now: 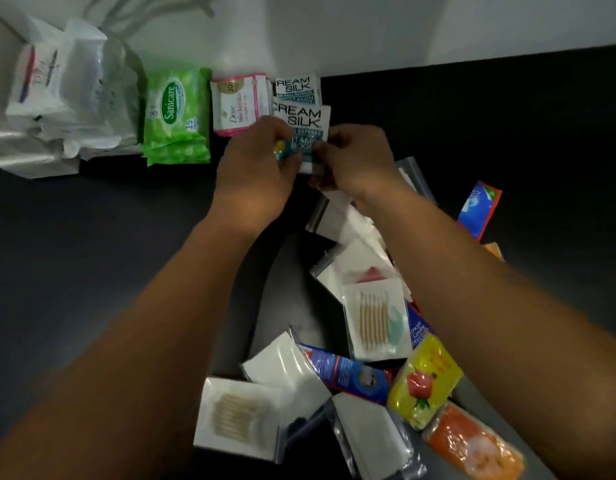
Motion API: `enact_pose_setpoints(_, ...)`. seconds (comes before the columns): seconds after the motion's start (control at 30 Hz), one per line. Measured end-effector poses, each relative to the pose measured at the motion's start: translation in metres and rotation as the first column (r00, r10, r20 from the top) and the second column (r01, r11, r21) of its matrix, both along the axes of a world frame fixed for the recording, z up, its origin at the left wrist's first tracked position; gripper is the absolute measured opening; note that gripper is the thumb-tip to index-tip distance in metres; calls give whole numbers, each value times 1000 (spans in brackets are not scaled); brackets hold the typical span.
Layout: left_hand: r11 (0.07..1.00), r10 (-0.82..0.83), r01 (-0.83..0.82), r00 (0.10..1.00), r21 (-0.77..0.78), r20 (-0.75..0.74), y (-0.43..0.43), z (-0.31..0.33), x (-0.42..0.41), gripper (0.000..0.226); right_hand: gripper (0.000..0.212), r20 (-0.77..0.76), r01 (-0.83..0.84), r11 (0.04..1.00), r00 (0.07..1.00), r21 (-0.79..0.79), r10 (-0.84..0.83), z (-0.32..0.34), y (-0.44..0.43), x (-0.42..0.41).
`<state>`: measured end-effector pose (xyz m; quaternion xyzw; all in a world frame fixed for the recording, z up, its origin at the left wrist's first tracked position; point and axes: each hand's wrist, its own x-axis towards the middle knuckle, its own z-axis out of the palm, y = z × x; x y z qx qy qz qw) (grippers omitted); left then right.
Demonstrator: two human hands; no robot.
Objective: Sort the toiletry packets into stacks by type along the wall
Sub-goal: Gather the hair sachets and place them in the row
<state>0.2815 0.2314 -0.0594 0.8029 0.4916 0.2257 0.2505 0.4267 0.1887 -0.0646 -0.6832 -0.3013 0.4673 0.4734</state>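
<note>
Along the white wall lie a green Sanicare wipes pack [176, 116], a pink-edged Dove sachet stack [238, 103] and a black-and-white Cream Silk sachet [297, 86]. My left hand [256, 174] and my right hand [355, 161] both pinch another Cream Silk sachet [301, 121], held just in front of the one at the wall. The sachet's lower part is hidden by my fingers.
A loose pile of packets covers the black counter [92, 254] at right: cotton-swab bags [376, 320], a blue sachet [348, 374], a yellow packet [424, 379], an orange packet [473, 445], another blue sachet [478, 211]. White plastic bags [53, 91] sit at far left.
</note>
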Motion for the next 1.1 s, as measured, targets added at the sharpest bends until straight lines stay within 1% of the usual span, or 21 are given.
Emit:
enact_pose_setpoints(0.07,990,-62,86,979,115,-192,25,-3,9,44,13,61,6,1000,998,19,-8,-10,29,11)
enact_pose_setpoints(0.1,982,-59,108,956,156,-288,37,-4,15,49,13,115,6,1000,993,19,-8,-15,44,16)
enact_pose_setpoints(0.13,976,-37,112,930,186,-366,48,-6,20,52,15,177,6,1000,984,13,-8,-21,58,22)
enact_pose_setpoints(0.2,966,21,105,879,236,-476,68,-8,32,52,21,277,-8,999,961,-43,19,-32,86,31)
enact_pose_setpoints(0.23,960,46,106,853,259,-519,76,-11,37,50,21,305,-15,996,951,-84,40,-36,98,35)
enact_pose_setpoints(0.33,954,87,110,789,280,-608,92,-20,48,47,20,424,2,993,904,-119,49,-44,124,42)
enact_pose_setpoints(0.37,952,96,113,772,285,-629,95,-24,50,46,19,489,-10,991,869,-134,75,-44,128,43)
enact_pose_setpoints(0.43,946,112,124,741,300,-662,100,-31,53,41,20,627,-34,986,768,-160,128,-47,132,43)
enact_pose_setpoints(0.47,943,116,133,729,306,-675,101,-34,54,38,20,667,-38,985,732,-168,142,-50,133,43)
enact_pose_setpoints(0.53,938,113,153,715,312,-690,102,-37,56,33,17,696,-28,983,703,-183,150,-54,134,43)
enact_pose_setpoints(0.6,932,103,180,699,314,-708,103,-38,57,34,22,700,-26,979,695,-204,164,-57,135,45)
enact_pose_setpoints(0.67,928,74,224,675,299,-734,105,-39,57,37,20,691,-44,974,698,-221,188,-56,134,45)
enact_pose_setpoints(0.73,926,53,248,660,283,-749,104,-36,58,40,8,671,-64,975,716,-214,194,-53,130,45)
enact_pose_setpoints(0.8,932,36,245,670,266,-742,100,-29,57,43,10,652,-72,977,734,-201,188,-47,121,45)
enact_pose_setpoints(0.83,937,28,236,687,259,-726,97,-24,56,45,11,648,-84,977,737,-195,193,-43,115,46)
enact_pose_setpoints(0.87,941,22,220,717,256,-697,93,-20,54,46,17,652,-103,978,732,-181,198,-39,107,47)
enact_pose_setpoints(0.93,957,13,163,803,241,-596,80,-9,50,47,26,640,-145,979,741,-144,204,-28,87,49)
enact_pose_setpoints(1.03,977,4,89,898,192,-439,47,4,45,38,22,542,-192,981,821,-35,180,-10,47,50)
enact_pose_setpoints(1.1,984,-43,100,936,147,-350,19,5,41,31,20,517,-200,980,839,-1,172,-2,18,50)
